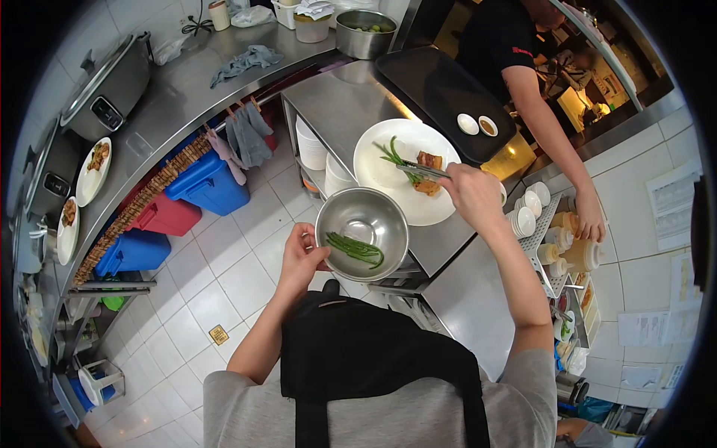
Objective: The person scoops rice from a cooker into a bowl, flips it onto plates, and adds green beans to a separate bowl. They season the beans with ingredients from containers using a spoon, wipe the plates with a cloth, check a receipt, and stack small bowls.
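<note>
At centre, the left hand (302, 257), fingers pinching its rim, holds a steel bowl (385, 216) containing green beans (355, 250). Upper right of it, the right hand (476, 196) grips metal tongs (427, 171) over a white plate (385, 179) bearing green beans and browned pieces (429, 160) on the tabletop (321, 93).

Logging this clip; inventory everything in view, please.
Plates: three, white, both counters.
Bowl: one, silver, left hand.
Beans: two bunches, green, bowl and large plate.
Food pieces: two, brown, large plate.
Tongs: one, silver, right hand.
Tray: one, black, ahead right.
Cups: two, white, tray.
Pot: one, silver, far corner.
Cookers: two, grey, left counter.
Bins: three, blue and red, underneath.
Cloths: several, mostly grey, left.
Bottles: several, pale, right side.
Co-worker's hand: one, bare, bottles.
Left hand: one, bare, bowl.
Right hand: one, bare, tongs.
</note>
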### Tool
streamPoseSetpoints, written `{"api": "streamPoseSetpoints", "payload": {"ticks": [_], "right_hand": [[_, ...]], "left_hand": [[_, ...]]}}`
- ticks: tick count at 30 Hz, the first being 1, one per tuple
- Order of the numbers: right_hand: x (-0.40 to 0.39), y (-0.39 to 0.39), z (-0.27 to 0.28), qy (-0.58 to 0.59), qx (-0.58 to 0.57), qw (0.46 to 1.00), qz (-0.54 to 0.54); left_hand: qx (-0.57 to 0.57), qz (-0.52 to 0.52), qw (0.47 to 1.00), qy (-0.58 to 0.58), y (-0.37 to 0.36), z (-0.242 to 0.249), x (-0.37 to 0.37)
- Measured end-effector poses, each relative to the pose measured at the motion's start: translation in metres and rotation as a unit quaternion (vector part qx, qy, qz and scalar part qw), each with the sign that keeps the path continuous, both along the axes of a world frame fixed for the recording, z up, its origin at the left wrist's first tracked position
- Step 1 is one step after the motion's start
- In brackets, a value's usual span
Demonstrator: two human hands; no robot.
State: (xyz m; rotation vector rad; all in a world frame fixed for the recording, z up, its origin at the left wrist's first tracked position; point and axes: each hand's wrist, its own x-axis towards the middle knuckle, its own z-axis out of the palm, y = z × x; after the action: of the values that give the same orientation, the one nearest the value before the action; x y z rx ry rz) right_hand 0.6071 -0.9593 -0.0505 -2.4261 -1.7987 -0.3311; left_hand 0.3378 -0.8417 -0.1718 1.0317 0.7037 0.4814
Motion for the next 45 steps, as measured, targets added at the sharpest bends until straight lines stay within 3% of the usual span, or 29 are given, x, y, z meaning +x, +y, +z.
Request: {"api": "streamPoseSetpoints", "payload": {"ticks": [12, 22, 28, 30, 36, 45], "right_hand": [[0.028, 0.027, -0.019, -0.040, -0.065, 0.997, 0.005], [0.019, 0.023, -0.009, -0.064, -0.035, 0.997, -0.001], [-0.021, 0.013, 0.000, 0.026, -0.023, 0.999, 0.038], [-0.049, 0.002, 0.006, 0.092, -0.038, 0.986, 0.134], [-0.073, -0.008, -0.026, 0.095, -0.130, 0.977, 0.140], [-0.070, -0.016, -0.024, 0.066, -0.088, 0.987, 0.118]], "left_hand": [[-0.020, 0.071, 0.997, 0.010, 0.005, 0.001, -0.031], [-0.013, 0.069, 0.997, 0.015, 0.004, -0.001, -0.032], [0.007, 0.066, 0.998, 0.015, 0.003, 0.000, -0.024], [0.017, 0.064, 0.998, 0.010, 0.002, 0.000, -0.020], [0.049, 0.051, 0.997, -0.021, -0.007, 0.010, -0.011], [0.066, 0.054, 0.996, -0.004, -0.005, -0.002, -0.006]]}}
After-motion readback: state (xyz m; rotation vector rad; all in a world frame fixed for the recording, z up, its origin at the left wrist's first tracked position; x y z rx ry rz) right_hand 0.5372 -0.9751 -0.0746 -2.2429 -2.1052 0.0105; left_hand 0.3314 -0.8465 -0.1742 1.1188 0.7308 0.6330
